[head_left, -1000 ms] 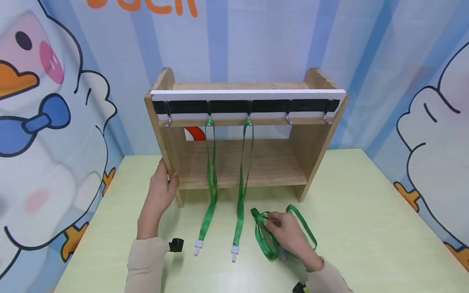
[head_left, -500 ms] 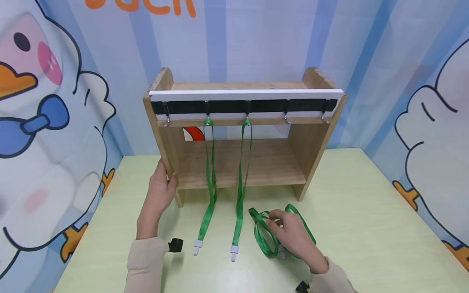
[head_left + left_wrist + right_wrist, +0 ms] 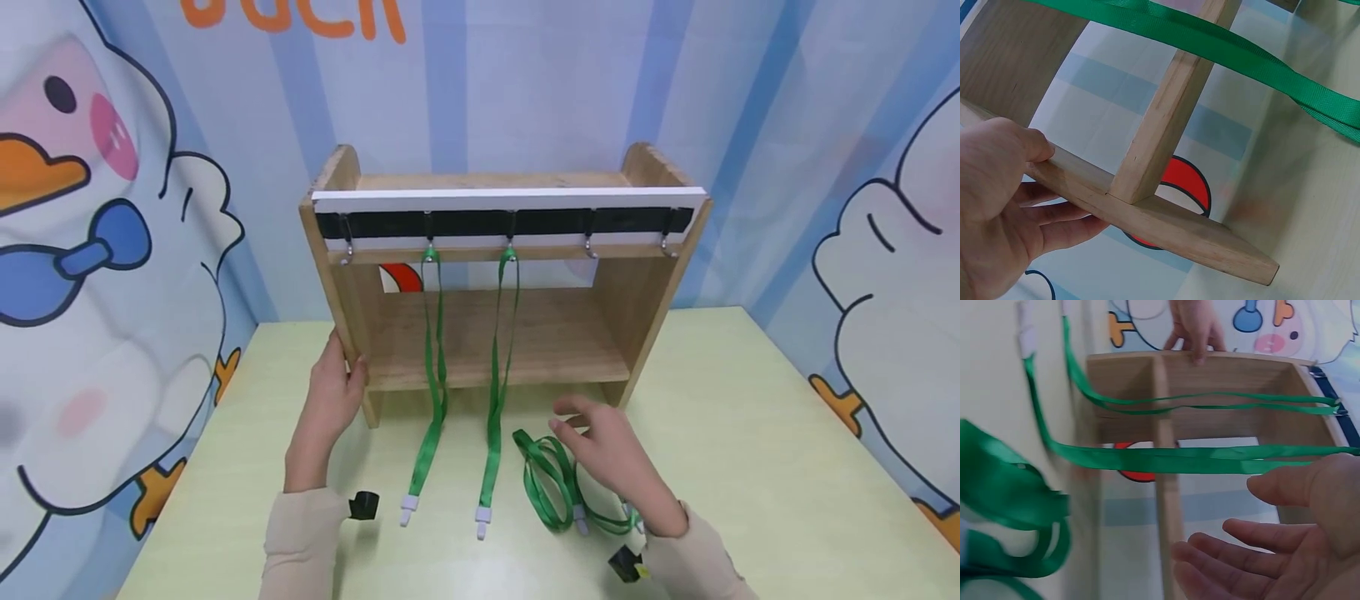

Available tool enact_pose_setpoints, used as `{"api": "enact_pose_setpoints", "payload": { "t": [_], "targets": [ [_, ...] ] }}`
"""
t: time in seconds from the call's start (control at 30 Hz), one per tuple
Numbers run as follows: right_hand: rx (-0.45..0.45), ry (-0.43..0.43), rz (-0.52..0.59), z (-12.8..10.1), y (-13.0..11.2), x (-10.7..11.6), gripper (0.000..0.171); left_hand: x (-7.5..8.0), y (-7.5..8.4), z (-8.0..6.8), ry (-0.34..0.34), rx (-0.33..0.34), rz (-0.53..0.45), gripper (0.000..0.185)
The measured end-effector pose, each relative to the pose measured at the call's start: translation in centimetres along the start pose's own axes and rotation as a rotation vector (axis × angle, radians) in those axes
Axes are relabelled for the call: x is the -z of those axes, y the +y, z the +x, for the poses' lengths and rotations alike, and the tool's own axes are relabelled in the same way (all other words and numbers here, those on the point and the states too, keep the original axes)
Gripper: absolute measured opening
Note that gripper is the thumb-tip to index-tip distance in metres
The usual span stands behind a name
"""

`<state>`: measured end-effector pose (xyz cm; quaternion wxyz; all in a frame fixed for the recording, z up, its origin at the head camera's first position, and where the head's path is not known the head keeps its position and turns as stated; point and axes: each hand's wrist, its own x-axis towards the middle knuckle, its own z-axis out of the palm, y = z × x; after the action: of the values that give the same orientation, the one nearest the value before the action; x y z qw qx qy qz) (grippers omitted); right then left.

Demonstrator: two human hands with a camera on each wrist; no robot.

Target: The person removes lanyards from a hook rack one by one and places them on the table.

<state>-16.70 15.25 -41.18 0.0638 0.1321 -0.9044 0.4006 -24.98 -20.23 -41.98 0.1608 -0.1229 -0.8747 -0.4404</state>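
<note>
My left hand (image 3: 335,393) grips the left side panel of a wooden shelf (image 3: 495,333), thumb on the inner side and fingers behind, as the left wrist view also shows. Two green lanyards hang from metal hooks on the shelf's front rail: a left one (image 3: 431,442) and a right one (image 3: 491,454), white clips at their lower ends. Loosely coiled green lanyards (image 3: 542,487) lie on the table, partly hidden by my right arm. My right hand (image 3: 603,442) hovers just above and beside the coil, fingers loosely bent and nothing between them in the right wrist view.
The front rail carries a black strip (image 3: 551,220) with several hooks; the far-left hook (image 3: 347,254) and the two right ones, such as this hook (image 3: 590,247), bear nothing. Behind the pale table (image 3: 750,467) hangs a blue striped backdrop (image 3: 517,92) with duck drawings.
My right hand has let go of the green lanyards and risen a little, away from the coil. A standing loop has dropped to the table. My left hand keeps its grip.
</note>
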Motion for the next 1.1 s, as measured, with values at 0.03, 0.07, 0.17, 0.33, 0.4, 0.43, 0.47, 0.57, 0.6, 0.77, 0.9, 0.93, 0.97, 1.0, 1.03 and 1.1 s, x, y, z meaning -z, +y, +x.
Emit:
{"api": "enact_pose_setpoints", "payload": {
  "t": [0.03, 0.07, 0.17, 0.33, 0.4, 0.43, 0.47, 0.57, 0.6, 0.77, 0.9, 0.93, 0.97, 1.0, 1.03, 1.1],
  "targets": [
    [0.004, 0.011, 0.007, 0.1, -0.3, 0.2, 0.029, 0.0, 0.0, 0.0, 0.000, -0.001, -0.002, 0.060],
    [0.011, 0.022, 0.015, 0.3, -0.5, 0.3, 0.029, 0.0, 0.0, 0.0, 0.001, -0.004, -0.005, 0.060],
    [0.039, 0.057, 0.042, 0.8, -1.3, 0.7, 0.033, 0.0, -0.1, 0.0, 0.005, -0.011, -0.007, 0.060],
    [0.121, 0.112, 0.091, 1.9, -2.5, 1.3, 0.034, 0.0, -0.1, 0.0, -0.001, -0.001, -0.012, 0.060],
    [0.159, 0.136, 0.104, 2.4, -3.1, 1.5, 0.033, 0.0, -0.1, 0.0, -0.001, -0.003, -0.017, 0.060],
    [0.175, 0.146, 0.107, 2.6, -3.4, 1.6, 0.033, 0.0, -0.1, 0.0, 0.000, -0.006, -0.020, 0.060],
    [0.188, 0.156, 0.108, 2.8, -3.7, 1.8, 0.034, 0.0, -0.1, 0.0, 0.000, -0.008, -0.023, 0.059],
    [0.218, 0.189, 0.097, 3.4, -4.6, 2.0, 0.034, 0.1, -0.1, 0.0, 0.002, -0.014, -0.029, 0.059],
    [0.222, 0.197, 0.090, 3.6, -4.9, 2.1, 0.034, 0.1, -0.1, 0.0, 0.002, -0.014, -0.031, 0.059],
    [0.244, 0.216, 0.087, 4.3, -5.8, 2.4, 0.035, 0.1, 0.0, 0.0, 0.003, -0.007, -0.031, 0.059],
    [0.264, 0.224, 0.128, 4.9, -6.4, 2.6, 0.037, 0.1, 0.0, 0.0, 0.010, -0.013, -0.029, 0.059],
    [0.269, 0.224, 0.138, 5.1, -6.6, 2.7, 0.037, 0.1, 0.0, 0.0, 0.012, -0.016, -0.029, 0.058],
    [0.271, 0.226, 0.145, 5.2, -6.7, 2.7, 0.038, 0.1, 0.0, 0.0, 0.013, -0.018, -0.028, 0.058],
    [0.271, 0.226, 0.153, 5.3, -6.9, 2.8, 0.038, 0.1, 0.0, 0.0, 0.013, -0.018, -0.029, 0.058],
    [0.271, 0.226, 0.157, 5.5, -7.1, 2.8, 0.039, 0.1, -0.1, -0.1, 0.014, -0.021, -0.029, 0.058],
    [0.277, 0.225, 0.169, 5.7, -7.3, 2.7, 0.040, 0.1, -0.1, -0.1, 0.016, -0.024, -0.027, 0.058]
  ]
}}
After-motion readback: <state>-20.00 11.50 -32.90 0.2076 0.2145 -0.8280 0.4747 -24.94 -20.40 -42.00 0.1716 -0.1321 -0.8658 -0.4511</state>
